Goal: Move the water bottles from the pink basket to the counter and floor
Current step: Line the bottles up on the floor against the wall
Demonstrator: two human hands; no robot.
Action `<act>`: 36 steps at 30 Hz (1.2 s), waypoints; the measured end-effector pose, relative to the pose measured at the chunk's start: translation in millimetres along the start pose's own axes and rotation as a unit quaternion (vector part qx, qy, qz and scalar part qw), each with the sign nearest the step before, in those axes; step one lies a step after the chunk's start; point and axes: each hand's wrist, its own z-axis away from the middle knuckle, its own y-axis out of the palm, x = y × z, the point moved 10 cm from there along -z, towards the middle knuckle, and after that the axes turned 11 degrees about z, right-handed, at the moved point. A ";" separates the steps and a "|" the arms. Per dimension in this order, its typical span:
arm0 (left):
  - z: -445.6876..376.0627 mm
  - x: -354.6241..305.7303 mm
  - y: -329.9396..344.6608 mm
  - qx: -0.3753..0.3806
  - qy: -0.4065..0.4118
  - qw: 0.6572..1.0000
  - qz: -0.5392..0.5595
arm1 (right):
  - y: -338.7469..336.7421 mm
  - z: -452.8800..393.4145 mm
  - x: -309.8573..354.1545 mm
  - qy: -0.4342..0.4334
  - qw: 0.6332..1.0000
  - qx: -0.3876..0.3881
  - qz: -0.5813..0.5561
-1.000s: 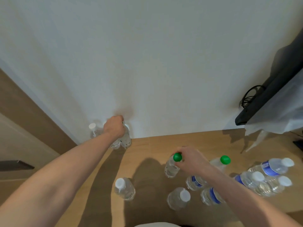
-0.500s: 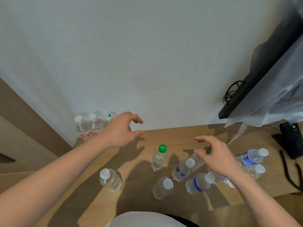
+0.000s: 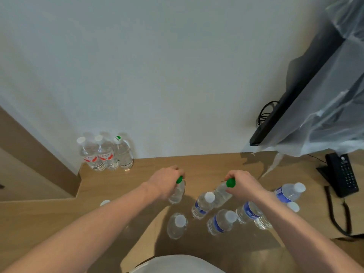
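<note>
While both hands grip a green-capped bottle apiece, I read the coming move as turning on where those two bottles stand relative to the row at the back. My left hand (image 3: 167,182) curls round the neck of the left green-capped bottle (image 3: 177,192), which stands near upright on the desk (image 3: 216,164). My right hand (image 3: 244,184) pinches the neck of the right green-capped bottle (image 3: 222,194), whose long axis tilts, cap toward me and base leaning away to the left. The three bottles by the wall (image 3: 106,154) stand upright at the far left corner of the desk, touching one another; they lie up and left of both hands, so the left hand is the nearer one. Just in front of my hands, five or so white-capped bottles (image 3: 202,205) stand close together, some with blue labels. The pink basket is not in view. I judge the right bottle risks knocking its neighbour as it lifts, since the two sit just beside each other.
</note>
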 end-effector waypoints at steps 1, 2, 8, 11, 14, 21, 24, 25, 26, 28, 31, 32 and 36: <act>-0.2 4.6 -2.9 -0.014 -0.005 1.000 0.014 | -0.9 -2.1 2.4 -0.006 1.000 -0.012 -0.005; -0.3 9.5 -6.8 -0.027 -0.011 0.999 0.024 | -2.5 -4.5 5.0 -0.013 1.000 -0.022 -0.011; -1.6 49.0 -47.9 -0.111 -0.059 0.990 0.065 | -23.0 -30.9 42.7 -0.055 0.997 -0.036 -0.036; -5.5 70.9 -69.7 -0.133 -0.081 0.985 0.071 | -42.4 -45.8 74.8 -0.082 0.995 -0.046 -0.025; -8.9 93.7 -88.1 -0.148 -0.104 0.982 0.060 | -54.9 -59.6 109.4 -0.125 0.990 -0.055 -0.017; -15.2 146.3 -113.3 -0.166 -0.156 0.973 0.023 | -58.5 -103.7 179.2 -0.165 0.982 -0.047 -0.075; -19.1 167.1 -120.5 -0.169 -0.171 0.970 0.032 | -59.6 -119.4 210.0 -0.177 0.979 -0.051 -0.088; -20.8 172.5 -121.7 -0.169 -0.174 0.970 0.031 | -60.0 -123.7 220.0 -0.180 0.978 -0.052 -0.092; -22.3 177.3 -122.6 -0.169 -0.178 0.969 0.030 | -60.3 -127.8 229.9 -0.184 0.977 -0.054 -0.095; -25.7 186.4 -124.0 -0.168 -0.184 0.968 0.029 | -60.0 -134.1 248.6 -0.194 0.975 -0.057 -0.096; -30.8 197.7 -124.8 -0.167 -0.189 0.967 0.030 | -60.1 -142.2 269.0 -0.200 0.972 -0.060 -0.103; -32.3 200.3 -124.4 -0.167 -0.188 0.967 0.032 | -59.9 -145.0 273.6 -0.199 0.972 -0.060 -0.106; -37.2 203.9 -123.8 -0.183 -0.172 0.967 0.045 | -57.3 -153.6 285.8 -0.192 0.972 -0.059 -0.123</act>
